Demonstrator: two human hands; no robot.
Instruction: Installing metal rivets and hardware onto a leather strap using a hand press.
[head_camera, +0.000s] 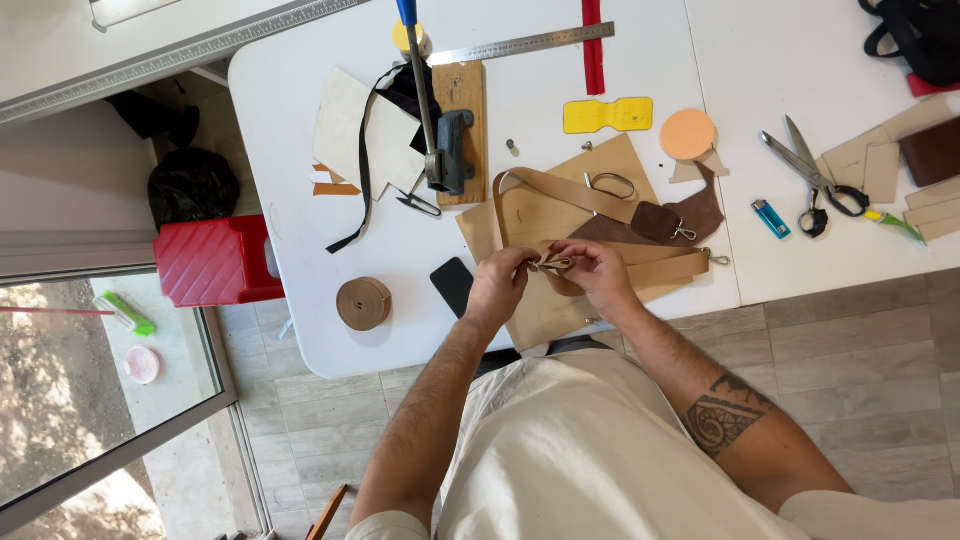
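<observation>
At the centre of the frame, the left hand (497, 283) and the right hand (598, 275) meet, fingers pinched on a small metal clasp (551, 265) at the end of a tan leather strap (640, 268). The strap already loops over a tan leather sheet (535, 215) on the white table (300, 130); its clasp looks unfinished. A roll of tan webbing (363, 303) sits lower left, steel scissors (815, 175) upper right.

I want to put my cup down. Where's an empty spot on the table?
Bare table left of the cream sheets, and between the lighter and the front edge. Crowded around both hands, the strap and scissors.
</observation>
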